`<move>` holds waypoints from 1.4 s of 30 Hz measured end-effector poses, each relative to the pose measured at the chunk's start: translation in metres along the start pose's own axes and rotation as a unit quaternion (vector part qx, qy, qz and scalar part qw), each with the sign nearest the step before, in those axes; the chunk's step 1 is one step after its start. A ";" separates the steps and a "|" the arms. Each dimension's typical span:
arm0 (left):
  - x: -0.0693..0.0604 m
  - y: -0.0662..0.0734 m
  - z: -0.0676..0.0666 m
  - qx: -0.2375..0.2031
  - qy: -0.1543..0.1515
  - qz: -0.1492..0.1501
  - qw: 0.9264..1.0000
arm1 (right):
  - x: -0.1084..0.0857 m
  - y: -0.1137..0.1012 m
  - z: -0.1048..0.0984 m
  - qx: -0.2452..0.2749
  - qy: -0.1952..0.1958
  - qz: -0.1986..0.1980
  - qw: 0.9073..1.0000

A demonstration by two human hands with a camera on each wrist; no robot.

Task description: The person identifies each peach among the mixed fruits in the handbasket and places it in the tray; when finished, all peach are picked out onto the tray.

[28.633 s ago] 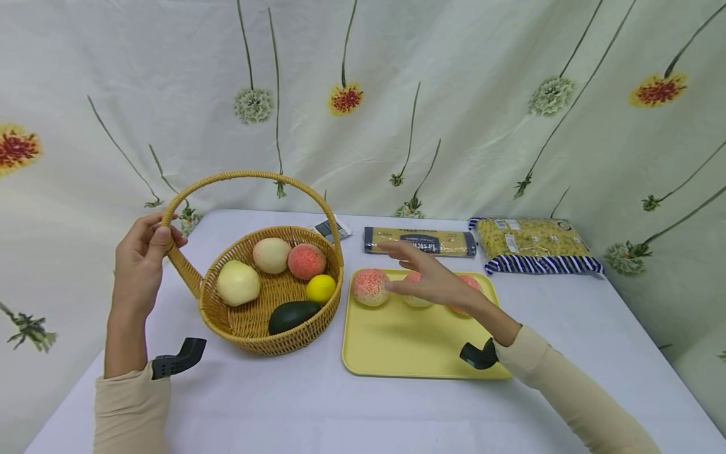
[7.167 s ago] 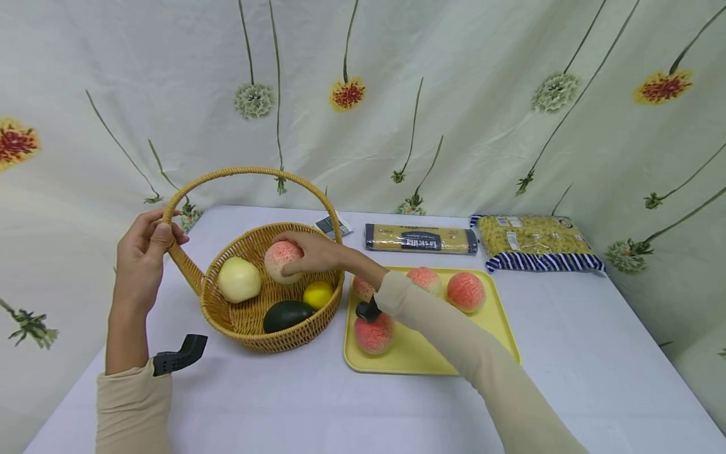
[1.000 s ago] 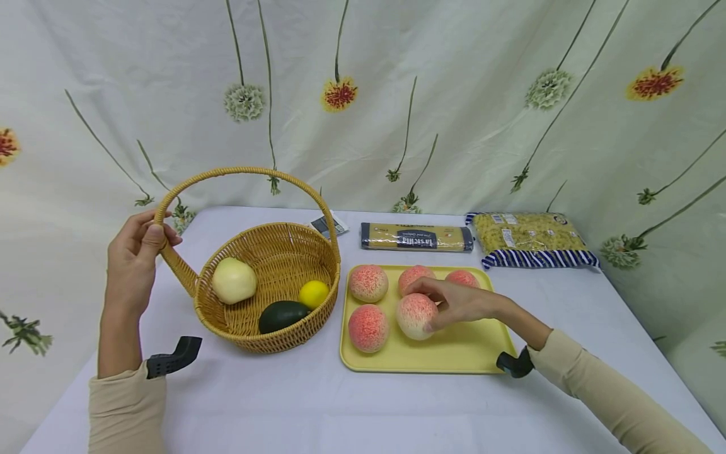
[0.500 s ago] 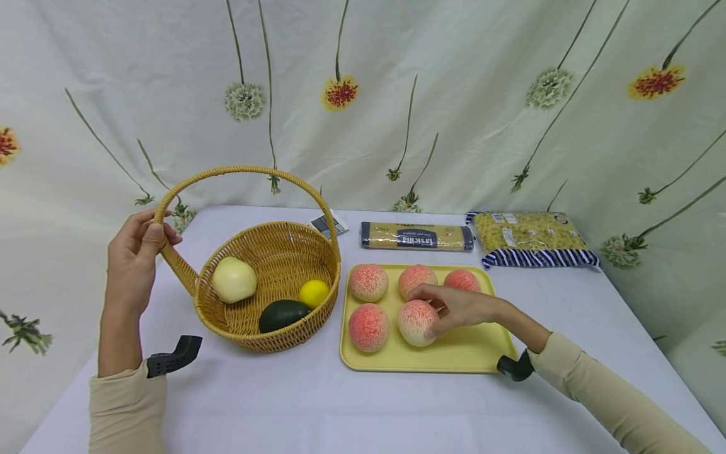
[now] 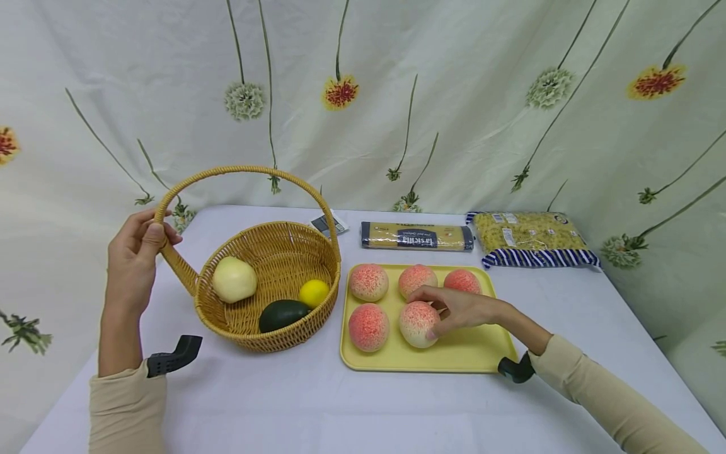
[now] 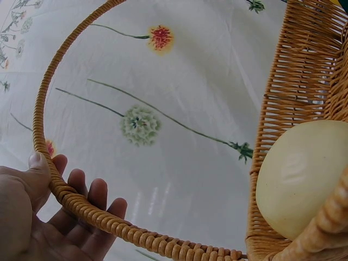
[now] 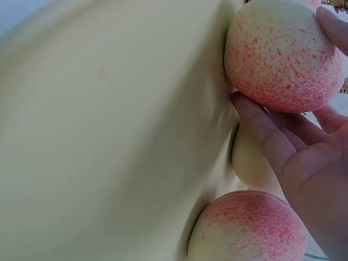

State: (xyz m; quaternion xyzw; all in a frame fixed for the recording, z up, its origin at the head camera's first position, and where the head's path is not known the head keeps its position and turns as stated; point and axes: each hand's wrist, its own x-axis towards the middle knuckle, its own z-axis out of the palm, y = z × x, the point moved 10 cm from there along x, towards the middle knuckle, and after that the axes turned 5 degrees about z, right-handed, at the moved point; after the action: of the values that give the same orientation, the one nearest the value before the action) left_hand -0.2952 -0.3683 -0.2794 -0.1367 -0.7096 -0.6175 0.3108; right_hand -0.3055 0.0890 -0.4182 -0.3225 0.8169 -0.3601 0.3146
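In the head view, my left hand (image 5: 133, 261) holds the handle (image 5: 244, 169) of a wicker basket (image 5: 272, 341) at its left side; thumb and fingers lie around the handle in the left wrist view. Inside the basket are a pale yellow round fruit (image 5: 234, 280), a lemon (image 5: 314, 294) and a dark green oval fruit (image 5: 280, 317). My right hand (image 5: 465, 309) holds a pale pink-speckled peach (image 5: 418, 325) at the front of the yellow tray (image 5: 454, 359), thumb and fingers on opposite sides. Several other peaches (image 5: 368, 328) sit on the tray, left of and behind it.
Behind the tray lies a spaghetti pack (image 5: 416, 237). A bag of short pasta (image 5: 530, 239) with striped ends is at the back right. A small card (image 5: 330, 223) lies behind the basket. A floral cloth (image 5: 454, 94) hangs behind the table.
Over seconds, my right hand has carried this peach from the basket to the tray. In the last second it has lowered slightly toward the front. My left hand stays on the handle.
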 end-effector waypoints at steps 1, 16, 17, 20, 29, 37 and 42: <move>0.000 0.000 0.000 0.002 0.000 0.000 1.000 | 0.000 0.000 0.000 -0.001 0.000 0.001 1.000; 0.000 -0.001 0.001 -0.008 0.001 -0.005 1.000 | -0.004 0.001 0.004 -0.003 0.004 0.000 1.000; 0.000 -0.001 0.001 -0.008 0.000 -0.004 1.000 | -0.004 0.000 0.005 -0.003 0.003 -0.001 1.000; -0.001 0.001 0.001 -0.013 0.000 0.000 1.000 | -0.005 0.000 0.007 -0.003 0.004 -0.001 1.000; 0.000 0.007 -0.002 -0.026 0.026 0.001 0.999 | -0.006 -0.002 0.009 -0.006 0.015 0.003 1.000; -0.010 0.062 -0.024 0.212 0.217 0.117 0.946 | -0.013 -0.020 -0.001 0.012 0.032 -0.019 0.999; -0.025 0.111 -0.010 0.233 0.280 0.237 0.901 | -0.027 -0.042 -0.022 0.010 0.089 -0.057 0.994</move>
State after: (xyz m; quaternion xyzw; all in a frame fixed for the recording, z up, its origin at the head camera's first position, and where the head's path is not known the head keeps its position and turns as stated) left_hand -0.2088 -0.3504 -0.2064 -0.0461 -0.6632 -0.3555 0.6570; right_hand -0.2935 0.0956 -0.3652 -0.3318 0.8187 -0.4123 0.2228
